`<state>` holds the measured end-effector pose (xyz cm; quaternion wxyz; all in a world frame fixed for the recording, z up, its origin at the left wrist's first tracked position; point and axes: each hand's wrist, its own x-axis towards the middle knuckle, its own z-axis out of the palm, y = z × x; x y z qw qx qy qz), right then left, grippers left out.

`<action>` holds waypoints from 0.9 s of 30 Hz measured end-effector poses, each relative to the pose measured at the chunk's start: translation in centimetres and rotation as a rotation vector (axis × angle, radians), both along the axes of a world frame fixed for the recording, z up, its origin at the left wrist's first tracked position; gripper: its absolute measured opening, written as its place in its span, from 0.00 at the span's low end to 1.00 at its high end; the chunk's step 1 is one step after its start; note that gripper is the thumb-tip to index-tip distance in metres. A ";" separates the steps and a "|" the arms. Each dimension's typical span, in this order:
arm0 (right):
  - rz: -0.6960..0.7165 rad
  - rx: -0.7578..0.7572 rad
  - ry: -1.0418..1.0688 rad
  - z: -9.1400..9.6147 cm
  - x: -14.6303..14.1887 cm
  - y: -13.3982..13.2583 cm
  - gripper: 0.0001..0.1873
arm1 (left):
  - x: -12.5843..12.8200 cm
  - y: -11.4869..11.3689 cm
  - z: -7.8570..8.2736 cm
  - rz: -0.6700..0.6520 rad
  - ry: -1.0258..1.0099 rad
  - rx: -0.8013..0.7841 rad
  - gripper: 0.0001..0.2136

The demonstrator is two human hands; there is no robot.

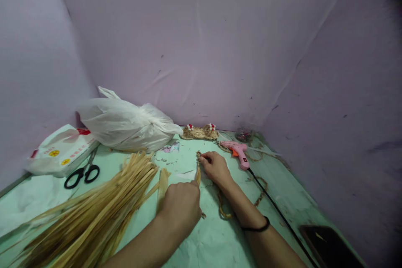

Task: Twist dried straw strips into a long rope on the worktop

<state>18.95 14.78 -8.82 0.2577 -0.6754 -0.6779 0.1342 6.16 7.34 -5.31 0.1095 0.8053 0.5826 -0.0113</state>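
Where the hands (182, 201) (216, 168) hold it, the strand (198, 172) looks thin, straw-yellow.

Husk cord (198, 171) | thin, dry, straw-yellow; twisted or plaited, can't tell which from here | far tip darker, knotty-looking | held in two places, one by the tip, nearly straight between | left of the pink glue gun (238, 150), near, not touching, tip about level with it | near end hidden
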 end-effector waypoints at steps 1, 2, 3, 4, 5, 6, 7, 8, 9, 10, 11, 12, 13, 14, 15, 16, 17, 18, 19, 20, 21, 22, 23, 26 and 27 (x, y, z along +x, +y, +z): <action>-0.033 -0.005 0.017 0.0 -0.2 0.0 0.15 | 0.2 -0.1 0.1 -0.021 0.009 0.001 0.13; -0.070 -0.012 0.021 0.0 -0.4 0.1 0.15 | 0.3 -0.2 0.1 -0.047 0.015 0.002 0.13; -0.107 -0.018 0.016 0.1 -0.5 0.2 0.15 | 0.3 -0.2 0.3 -0.076 0.018 -0.001 0.13; -0.142 -0.022 0.011 0.1 -0.7 0.2 0.14 | 0.2 -0.2 0.5 -0.099 0.016 -0.004 0.12; -0.166 -0.030 0.017 0.1 -0.8 0.3 0.13 | 0.0 0.0 0.8 -0.112 0.002 -0.010 0.12; -0.177 -0.040 0.040 0.1 -0.7 0.3 0.13 | -0.3 0.3 1.2 -0.109 -0.029 -0.018 0.12; -0.172 -0.052 0.078 0.0 -0.6 0.4 0.12 | -0.7 0.7 1.7 -0.088 -0.080 -0.020 0.13; -0.161 -0.068 0.128 -0.1 -0.4 0.5 0.12 | -1.1 1.4 2.1 -0.052 -0.152 -0.020 0.15; -0.153 -0.090 0.184 -0.2 -0.2 0.7 0.13 | -1.4 2.1 2.4 -0.002 -0.242 -0.017 0.17; -0.150 -0.114 0.242 -0.3 0.1 0.9 0.13 | -1.7 3.0 2.5 0.069 -0.329 -0.010 0.19; -0.150 -0.139 0.297 -0.5 0.4 1.1 0.13 | -1.8 3.9 2.5 0.156 -0.415 -0.017 0.20; -0.155 -0.159 0.347 -0.6 0.7 1.4 0.13 | -1.7 4.8 2.3 0.250 -0.499 -0.078 0.19; -0.156 -0.179 0.392 -0.7 0.9 1.6 0.13 | -1.5 5.6 2.0 0.344 -0.573 -0.178 0.16; -0.157 -0.195 0.431 -0.8 1.0 1.8 0.13 | -1.1 6.3 1.6 0.424 -0.635 -0.308 0.14; -0.155 -0.208 0.464 -0.8 1.1 2.0 0.13 | -0.6 6.9 1.3 0.493 -0.696 -0.423 0.12; -0.153 -0.220 0.489 -0.9 1.2 2.2 0.13 | 0.0 7.4 0.9 0.549 -0.749 -0.539 0.12; -0.154 -0.230 0.504 -0.9 1.2 2.3 0.14 | 0.6 7.7 0.6 0.586 -0.798 -0.651 0.11; -0.156 -0.240 0.511 -1.0 1.2 2.3 0.14 | 1.2 8.0 0.5 0.608 -0.839 -0.751 0.11; -0.160 -0.243 0.511 -1.1 1.1 2.4 0.14 | 1.7 8.2 0.4 0.618 -0.865 -0.835 0.11; -0.162 -0.240 0.506 -1.1 1.1 2.4 0.13 | 2.2 8.3 0.3 0.621 -0.877 -0.895 0.11; -0.163 -0.234 0.496 -1.2 1.1 2.4 0.13 | 2.6 8.4 0.3 0.619 -0.876 -0.929 0.11; -0.160 -0.227 0.481 -1.2 1.2 2.5 0.12 | 3.0 8.4 0.3 0.620 -0.868 -0.930 0.11; -0.150 -0.217 0.463 -1.2 1.2 2.4 0.12 | 3.2 8.5 0.3 0.623 -0.857 -0.907 0.11; -0.063 -0.178 0.390 -1.0 1.5 2.2 0.12 | 3.0 8.3 0.0 0.639 -0.831 -0.792 0.11; -0.023 -0.157 0.359 -0.9 1.6 2.1 0.12 | 2.7 8.2 -0.2 0.643 -0.821 -0.743 0.11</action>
